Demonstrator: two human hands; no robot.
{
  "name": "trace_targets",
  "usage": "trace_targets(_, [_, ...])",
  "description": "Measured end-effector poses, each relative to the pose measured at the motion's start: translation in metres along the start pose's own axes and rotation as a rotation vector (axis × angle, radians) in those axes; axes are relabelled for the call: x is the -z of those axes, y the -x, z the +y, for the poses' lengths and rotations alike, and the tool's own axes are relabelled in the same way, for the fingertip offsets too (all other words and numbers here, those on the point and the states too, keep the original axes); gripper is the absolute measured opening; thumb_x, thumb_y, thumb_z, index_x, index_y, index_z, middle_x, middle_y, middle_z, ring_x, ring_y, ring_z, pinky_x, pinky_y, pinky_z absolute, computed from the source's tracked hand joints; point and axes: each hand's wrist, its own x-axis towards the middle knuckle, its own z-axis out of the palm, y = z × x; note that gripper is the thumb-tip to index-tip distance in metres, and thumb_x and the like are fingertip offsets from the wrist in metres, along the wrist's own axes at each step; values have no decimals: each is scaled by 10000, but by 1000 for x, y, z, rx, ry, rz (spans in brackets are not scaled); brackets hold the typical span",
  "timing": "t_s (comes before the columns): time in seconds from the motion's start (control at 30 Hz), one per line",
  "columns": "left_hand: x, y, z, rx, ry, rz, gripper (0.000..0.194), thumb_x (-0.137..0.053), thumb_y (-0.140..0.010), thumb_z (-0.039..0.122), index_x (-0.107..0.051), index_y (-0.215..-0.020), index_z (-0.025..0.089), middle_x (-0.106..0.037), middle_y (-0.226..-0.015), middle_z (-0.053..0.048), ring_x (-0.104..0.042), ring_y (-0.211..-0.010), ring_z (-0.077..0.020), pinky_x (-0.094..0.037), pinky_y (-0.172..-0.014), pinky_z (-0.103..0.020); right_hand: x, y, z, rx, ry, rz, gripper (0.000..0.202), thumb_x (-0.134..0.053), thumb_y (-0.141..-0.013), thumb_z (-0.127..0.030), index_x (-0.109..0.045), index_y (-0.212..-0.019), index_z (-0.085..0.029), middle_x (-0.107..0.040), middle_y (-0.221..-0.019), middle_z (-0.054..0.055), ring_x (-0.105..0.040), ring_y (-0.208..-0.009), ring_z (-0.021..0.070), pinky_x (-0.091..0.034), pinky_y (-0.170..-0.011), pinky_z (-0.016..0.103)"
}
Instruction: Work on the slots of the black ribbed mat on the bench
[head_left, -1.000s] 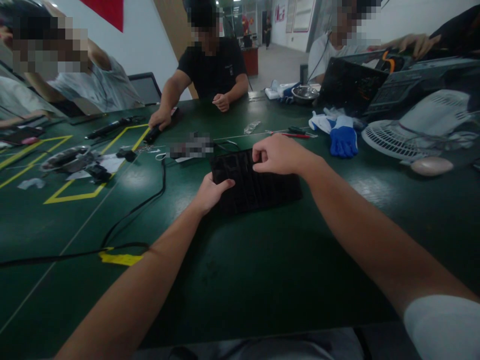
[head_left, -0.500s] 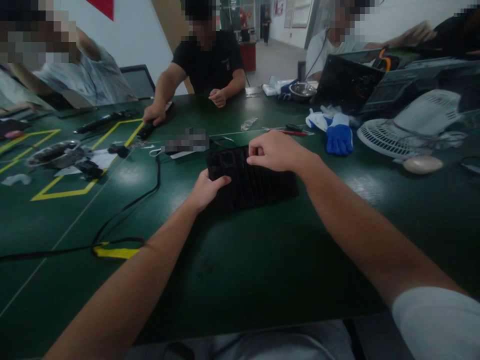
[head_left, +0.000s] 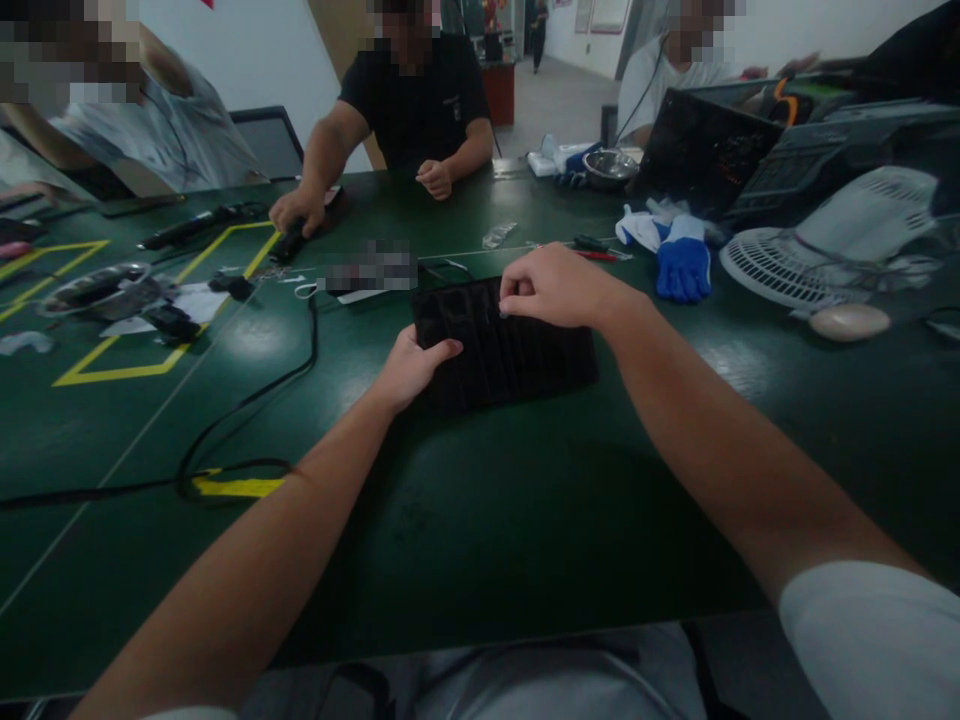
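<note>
Clasping a black tray (head_left: 544,358), the left hand (head_left: 412,370) is holding its left end. Over it, the right hand (head_left: 559,285) is curling its fingers, any hold unclear.

Cannot read any word, number, brand or sign. Can spot a small pale mark (head_left: 451,104) on the chest of the black shirt (head_left: 416,105) across the green table (head_left: 540,520), and wall posters (head_left: 607,14) far back, too blurred to decipher.
</note>
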Motion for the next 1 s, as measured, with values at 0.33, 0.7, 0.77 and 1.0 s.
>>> trace_targets(0.33, [1, -2, -2, 2, 5, 1, 419, -927, -607, 351, -775, -956, 177, -795, -957, -52, -748, -899, -269, -635, -935, -462, 2, 0, 0, 3, -35, -29, 172, -751, -894, -207, -865, -1017, -174, -794, -869, 53, -690, -802, 193, -476, -791, 335])
trace_targets(0.7, [2, -2, -2, -7, -17, -3, 411, -921, -614, 356, -782, -956, 176, -799, -949, -45, -748, -894, -264, -631, -929, -456, -3, 1, -4, -3, 20, 13, 155, -796, -871, -262, -842, -1004, -196, -782, -894, 44, -694, -828, 210, -465, -830, 360])
trace_targets(0.77, [1, -1, -1, -11, -19, 1, 408, -917, -613, 353, -780, -955, 176, -798, -953, -45, -748, -893, -265, -632, -928, -460, -4, 1, -3, 5, 27, 26, 142, -798, -895, -305, -831, -983, -199, -775, -896, 45, -690, -826, 211, -460, -839, 371])
trace_targets(1.0, [0, -1, -1, 2, -23, -8, 446, -918, -607, 378, -771, -976, 175, -790, -930, -43, -750, -901, -275, -621, -946, -469, -7, 0, 1, 22, 41, 47, 167, -781, -944, -347, -841, -998, -201, -784, -918, 53, -685, -850, 212, -442, -842, 366])
